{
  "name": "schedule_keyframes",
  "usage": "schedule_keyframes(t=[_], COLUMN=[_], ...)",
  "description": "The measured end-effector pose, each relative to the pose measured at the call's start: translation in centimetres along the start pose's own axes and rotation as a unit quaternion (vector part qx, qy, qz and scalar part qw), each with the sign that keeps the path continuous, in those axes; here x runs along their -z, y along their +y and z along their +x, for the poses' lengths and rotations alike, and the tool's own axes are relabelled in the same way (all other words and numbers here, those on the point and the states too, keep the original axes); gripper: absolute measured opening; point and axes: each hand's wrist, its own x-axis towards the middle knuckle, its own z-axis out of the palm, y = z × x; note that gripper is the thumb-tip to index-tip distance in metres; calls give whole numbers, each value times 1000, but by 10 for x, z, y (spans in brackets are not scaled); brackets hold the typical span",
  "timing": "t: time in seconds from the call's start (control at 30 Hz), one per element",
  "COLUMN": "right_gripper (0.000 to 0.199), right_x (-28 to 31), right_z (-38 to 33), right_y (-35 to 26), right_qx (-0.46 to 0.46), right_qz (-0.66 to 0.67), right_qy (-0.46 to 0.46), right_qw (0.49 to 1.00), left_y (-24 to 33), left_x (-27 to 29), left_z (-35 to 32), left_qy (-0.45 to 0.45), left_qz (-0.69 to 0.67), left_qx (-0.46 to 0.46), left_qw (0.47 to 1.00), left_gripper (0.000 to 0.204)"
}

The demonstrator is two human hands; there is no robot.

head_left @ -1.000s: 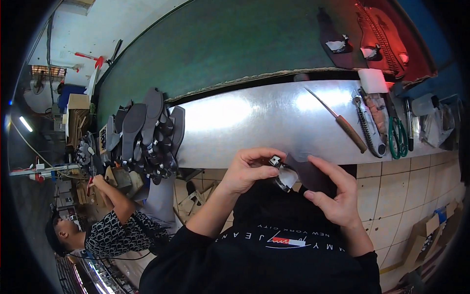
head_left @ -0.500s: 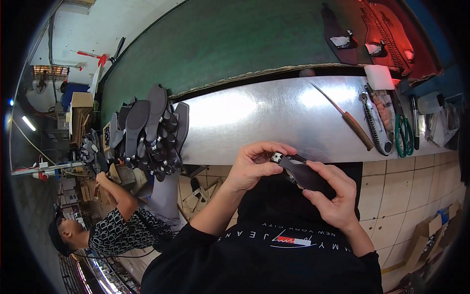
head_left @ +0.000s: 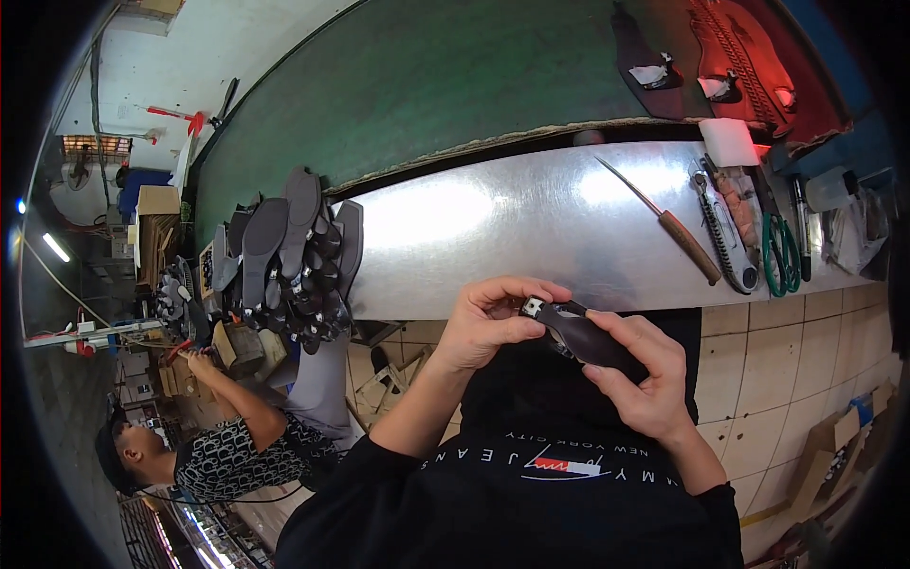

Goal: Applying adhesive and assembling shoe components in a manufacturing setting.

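dark shoe sole [head_left: 607,346] is hanging between both hands, just off the near edge of the metal bench [head_left: 531,232]. at left, a heap of dark soles [head_left: 261,232] is lying; whether those are awaiting work, i cannot tell. the left hand [head_left: 493,327] is pinching a shiny end piece [head_left: 533,307] at the sole's narrow end. the work is seemingly sitting midway: the parts are meeting, but any fastening is staying unclear, and setting down is remaining. the right hand [head_left: 649,370] is pinching the broad part, and an awl [head_left: 687,245] is lying beyond.
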Motion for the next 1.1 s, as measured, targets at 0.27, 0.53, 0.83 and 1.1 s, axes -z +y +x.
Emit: schedule_keyframes(t=[0.27,0.53,0.83,1.1], right_gripper=[46,45,40,39], right_x=[2,3,-2,-8], right_z=[3,5,1,-2], right_y=[-4,-6,-2,-1], right_qx=[6,30,78,104], right_qz=[-19,-47,-121,-163], right_qy=[-9,-7,34,39], right_qw=[1000,998,989,980], left_y=[3,2,-4,-2], left_x=[-2,6,6,2], left_z=[0,1,-2,-3], left_qy=[-28,-92,-112,-127], left_qz=[70,182,179,210], left_qx=[-43,-108,-109,-130], left_qw=[996,973,971,961], left_gripper=[35,35,35,35])
